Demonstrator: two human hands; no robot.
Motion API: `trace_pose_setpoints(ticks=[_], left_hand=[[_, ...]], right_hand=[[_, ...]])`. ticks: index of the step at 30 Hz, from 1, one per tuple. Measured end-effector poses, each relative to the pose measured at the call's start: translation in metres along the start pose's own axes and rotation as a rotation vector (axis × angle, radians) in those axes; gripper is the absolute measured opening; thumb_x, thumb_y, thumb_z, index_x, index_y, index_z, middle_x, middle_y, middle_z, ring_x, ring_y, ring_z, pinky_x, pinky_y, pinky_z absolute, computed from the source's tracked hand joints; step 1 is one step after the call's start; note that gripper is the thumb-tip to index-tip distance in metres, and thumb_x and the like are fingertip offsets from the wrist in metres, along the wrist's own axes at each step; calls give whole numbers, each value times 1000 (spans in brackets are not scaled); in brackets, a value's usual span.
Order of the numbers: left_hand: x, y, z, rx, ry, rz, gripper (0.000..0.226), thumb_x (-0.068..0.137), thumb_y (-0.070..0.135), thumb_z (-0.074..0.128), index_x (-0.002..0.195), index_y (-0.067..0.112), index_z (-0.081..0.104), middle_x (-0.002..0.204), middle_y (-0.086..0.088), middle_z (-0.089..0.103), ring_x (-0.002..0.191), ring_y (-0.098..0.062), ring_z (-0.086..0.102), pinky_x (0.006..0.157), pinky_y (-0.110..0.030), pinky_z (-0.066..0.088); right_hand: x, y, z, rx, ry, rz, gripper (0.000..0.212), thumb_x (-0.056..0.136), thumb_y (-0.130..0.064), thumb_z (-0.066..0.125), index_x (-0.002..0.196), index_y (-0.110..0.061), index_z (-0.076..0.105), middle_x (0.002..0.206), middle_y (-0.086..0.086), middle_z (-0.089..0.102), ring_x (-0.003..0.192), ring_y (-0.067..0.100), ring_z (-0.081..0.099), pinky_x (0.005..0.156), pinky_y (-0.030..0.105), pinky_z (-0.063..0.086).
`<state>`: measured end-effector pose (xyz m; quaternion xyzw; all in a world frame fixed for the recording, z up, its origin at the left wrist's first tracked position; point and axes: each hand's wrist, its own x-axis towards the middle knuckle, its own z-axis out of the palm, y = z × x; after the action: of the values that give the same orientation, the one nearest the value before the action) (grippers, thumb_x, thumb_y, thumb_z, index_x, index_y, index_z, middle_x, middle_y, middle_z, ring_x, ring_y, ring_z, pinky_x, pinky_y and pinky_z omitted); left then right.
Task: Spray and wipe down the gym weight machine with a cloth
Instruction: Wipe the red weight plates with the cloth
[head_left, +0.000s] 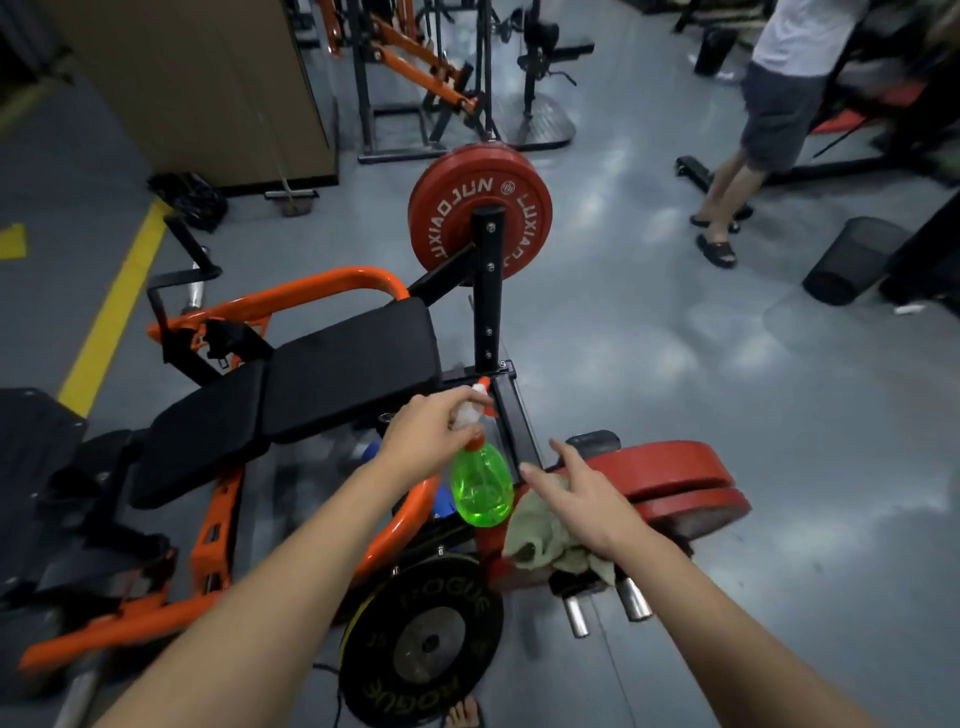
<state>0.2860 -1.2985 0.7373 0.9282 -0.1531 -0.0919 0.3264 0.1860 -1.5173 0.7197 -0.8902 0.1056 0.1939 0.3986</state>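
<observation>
My left hand (431, 431) grips the white and orange trigger head of a green spray bottle (480, 488), nozzle toward the black upright post (489, 291) of the weight machine. The machine has an orange frame (291, 296) and black pads (353, 369). My right hand (587, 499) is spread with straight fingers just right of the bottle. An olive cloth (540, 540) hangs beneath that hand, over red plates; whether the palm holds it is hidden.
A red plate (480, 208) sits on the post's far side, two red plates (680, 483) at right, a black plate (421, 639) near my foot. A person (769, 119) stands at back right beside a black mesh bin (852, 260). Other racks stand behind.
</observation>
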Motion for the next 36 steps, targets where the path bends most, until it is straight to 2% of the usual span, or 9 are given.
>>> trace_pose_setpoints(ticks=[2,4,10,16,20,23,27,30,36], left_hand=[[-24,39,2,-26,-79,70,45,85,34,72,123,52,56,69,14,70,73,-9,66,77,-33,54],[-45,81,13,24,-136,136,57,85,37,69,133,57,45,80,13,73,86,-13,67,79,-37,55],[-97,172,66,101,-126,112,68,78,35,69,142,39,47,85,0,73,96,-24,65,77,-37,52],[-153,223,143,205,-277,118,68,76,34,71,141,32,50,102,-5,75,100,-26,69,80,-37,55],[-165,233,155,287,-466,75,77,78,43,76,146,23,47,114,-7,72,104,-24,67,84,-36,57],[-160,231,142,217,-565,-122,53,94,50,67,135,18,57,110,-6,71,89,-20,74,73,-38,63],[-151,209,125,132,-479,-332,35,107,34,47,132,13,59,119,-12,70,100,-30,73,88,-46,61],[-152,186,122,82,-461,-418,31,107,30,48,129,12,59,113,-8,71,98,-27,74,89,-45,59],[-154,151,115,-19,-367,-501,26,107,25,49,120,6,60,99,-8,74,88,-25,76,66,-33,53]], right_hand=[[-20,6,-11,-145,-70,-47,124,70,-84,60,160,-38,-12,133,17,63,119,31,62,96,43,51],[-45,12,-14,-208,-65,-120,133,66,-80,69,155,-44,-24,146,11,48,127,31,57,97,44,51],[-108,64,-15,72,334,-8,117,66,-64,79,159,-40,14,155,-13,36,128,22,58,90,39,50],[-172,136,-4,205,222,37,91,55,-66,67,139,-51,37,114,-14,70,101,19,68,81,41,56],[-189,169,5,210,105,89,75,54,-66,66,125,-52,48,98,-11,72,93,22,69,79,45,58],[-205,180,9,105,-2,62,74,60,-62,67,128,-41,50,96,-9,69,90,21,65,75,38,55],[-222,197,7,136,-18,83,24,80,-36,76,92,-26,58,88,-5,66,77,12,60,64,23,46],[-229,208,7,82,-108,91,24,74,-32,79,93,-20,71,89,-4,72,84,15,68,66,19,50],[-224,238,10,26,-223,185,49,49,-46,74,88,-16,75,88,6,76,82,22,73,78,39,60]])
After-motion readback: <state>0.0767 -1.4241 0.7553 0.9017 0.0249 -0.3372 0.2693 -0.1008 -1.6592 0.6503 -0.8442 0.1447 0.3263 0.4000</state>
